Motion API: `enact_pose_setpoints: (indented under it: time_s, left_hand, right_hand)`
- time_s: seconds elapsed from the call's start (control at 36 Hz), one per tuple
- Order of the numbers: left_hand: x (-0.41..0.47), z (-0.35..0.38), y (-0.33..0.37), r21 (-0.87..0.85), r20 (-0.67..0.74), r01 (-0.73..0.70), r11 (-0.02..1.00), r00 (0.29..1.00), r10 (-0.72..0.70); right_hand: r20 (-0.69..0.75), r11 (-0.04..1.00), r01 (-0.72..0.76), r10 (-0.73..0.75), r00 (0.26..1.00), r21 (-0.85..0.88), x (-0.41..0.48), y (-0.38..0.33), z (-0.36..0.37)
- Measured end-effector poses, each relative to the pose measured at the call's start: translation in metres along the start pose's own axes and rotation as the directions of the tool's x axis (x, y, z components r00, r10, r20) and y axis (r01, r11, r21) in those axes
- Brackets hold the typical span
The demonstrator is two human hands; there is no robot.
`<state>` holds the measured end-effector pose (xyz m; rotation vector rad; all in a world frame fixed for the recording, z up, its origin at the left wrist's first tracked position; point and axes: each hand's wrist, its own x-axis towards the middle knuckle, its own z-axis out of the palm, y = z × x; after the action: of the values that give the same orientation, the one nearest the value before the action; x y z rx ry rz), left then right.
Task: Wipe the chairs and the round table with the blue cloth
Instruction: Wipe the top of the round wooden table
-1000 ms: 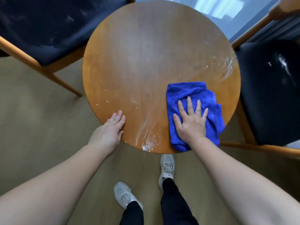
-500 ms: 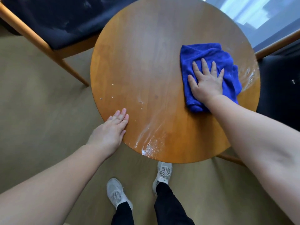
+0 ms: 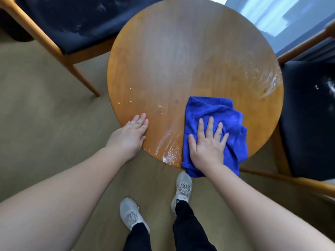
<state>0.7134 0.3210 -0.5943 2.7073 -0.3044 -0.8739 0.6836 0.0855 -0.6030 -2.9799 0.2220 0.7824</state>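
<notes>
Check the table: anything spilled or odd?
Yes. Wet streaks and white specks sit at the near edge of the round table, left of the blue cloth; another wet smear glistens at its right rim.

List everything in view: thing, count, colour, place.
round table: 1, orange-brown wood, centre
wet streaks: pale, on the table's near edge; more at its right edge
blue cloth: 1, blue, near-right part of the table, overhanging the near edge
chairs: 2, light wood frames, dark seats; one upper left, one at right
floor: tan, all round
shoes: 2, pale grey, on the floor below the table's near edge
trousers: black, bottom centre
left hand: 1, flat on the table's near-left edge
right hand: 1, fingers spread, pressing on the cloth
</notes>
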Motion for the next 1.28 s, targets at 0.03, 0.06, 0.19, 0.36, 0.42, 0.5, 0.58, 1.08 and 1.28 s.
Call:
enact_pose_setpoints:
  time_s: [0.03, 0.06, 0.19, 0.36, 0.42, 0.5, 0.58, 1.08, 1.28]
  left_hand:
    - [-0.001, -0.001, 0.0, 0.004, 0.0, -0.003, 1.0, 1.0, 0.003]
    - [-0.002, -0.001, 0.0, 0.011, -0.002, -0.004, 1.0, 1.0, 0.004]
    - [-0.023, 0.006, -0.006, 0.024, -0.164, -0.06, 0.998, 0.984, 0.063]
    - [-0.046, 0.02, -0.032, 0.049, -0.067, -0.008, 0.999, 0.998, 0.011]
    - [-0.043, 0.02, -0.034, 0.019, -0.035, -0.02, 1.0, 0.999, 0.02]
    - [-0.04, 0.015, -0.036, -0.034, -0.011, -0.034, 0.999, 0.999, 0.033]
    - [-0.04, 0.009, -0.036, -0.059, 0.023, -0.023, 0.998, 0.999, 0.024]
    - [-0.047, -0.002, -0.045, -0.226, -0.086, -0.021, 0.974, 0.996, 0.002]
    - [-0.071, 0.003, -0.068, -0.225, -0.204, 0.034, 0.974, 0.976, -0.081]
  right_hand:
    - [0.029, 1.0, -0.004, 0.003, 1.0, 0.013, -0.008, -0.003, 0.0]
    - [0.047, 1.0, 0.007, -0.008, 0.999, 0.019, -0.012, -0.002, -0.003]
    - [-0.018, 0.933, 0.336, -0.341, 0.94, -0.13, -0.012, 0.044, -0.025]
    - [0.201, 0.803, 0.516, -0.476, 0.856, -0.298, 0.0, 0.05, -0.013]
    - [0.171, 0.822, 0.494, -0.464, 0.869, -0.284, -0.004, 0.046, -0.009]
    - [0.141, 0.865, 0.439, -0.416, 0.898, -0.243, -0.017, 0.034, -0.003]
    - [0.098, 0.918, 0.343, -0.33, 0.939, -0.2, -0.03, 0.007, 0.007]
    - [0.012, 0.964, 0.266, -0.266, 0.964, -0.017, -0.029, -0.097, 0.007]
    - [0.034, 0.843, 0.505, -0.508, 0.861, -0.184, -0.02, -0.052, 0.009]
